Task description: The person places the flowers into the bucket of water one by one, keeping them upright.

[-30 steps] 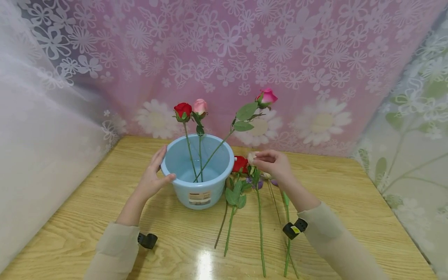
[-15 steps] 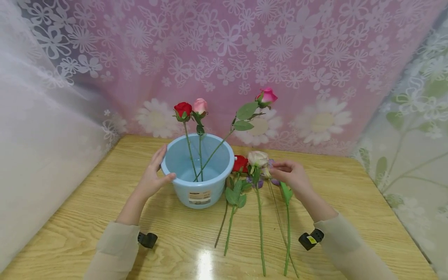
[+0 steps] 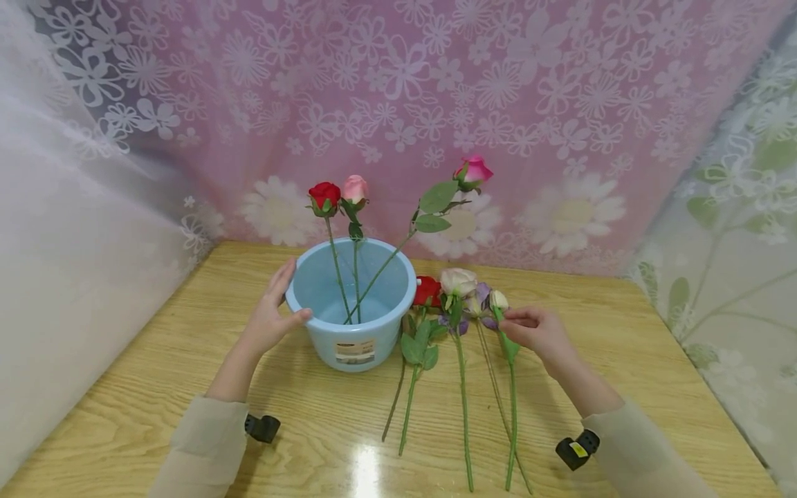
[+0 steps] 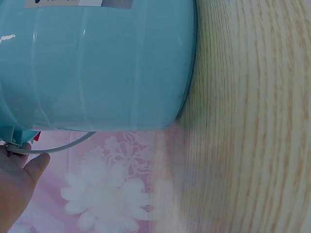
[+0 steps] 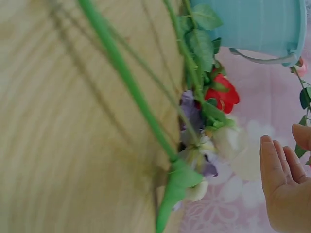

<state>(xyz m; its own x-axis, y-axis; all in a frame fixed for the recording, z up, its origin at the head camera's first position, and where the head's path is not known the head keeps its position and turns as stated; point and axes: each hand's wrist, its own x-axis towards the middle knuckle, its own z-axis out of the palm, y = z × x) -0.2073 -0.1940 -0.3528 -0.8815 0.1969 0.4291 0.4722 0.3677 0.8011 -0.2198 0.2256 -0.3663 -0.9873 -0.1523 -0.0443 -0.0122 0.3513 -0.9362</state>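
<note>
Against the rim of a light blue bucket (image 3: 382,342) rests my left hand (image 3: 269,315), thumb on the front rim and fingers spread along the left side. Three long-stemmed roses stand in it: a red rose (image 3: 324,197), a pale pink rose (image 3: 355,189) and a magenta rose (image 3: 475,169) leaning right. My right hand (image 3: 540,335) hovers by a white tulip (image 3: 498,299) that lies on the table with a green stem. The right wrist view shows the fingers straight, the thumb apart and nothing between them; the tulip's bud (image 5: 198,191) sits clear of them.
Left of the tulip lie a red rose (image 3: 426,290), a cream rose (image 3: 459,281) and a purple flower (image 3: 481,296), stems toward me on the wooden table (image 3: 299,443). A pink floral curtain (image 3: 373,104) hangs behind; sheer white cloth (image 3: 81,277) is at the left.
My right hand has moved right and toward me, from the cream rose past the purple flower to the tulip. The flowers on the table look unmoved. My left hand stays on the bucket.
</note>
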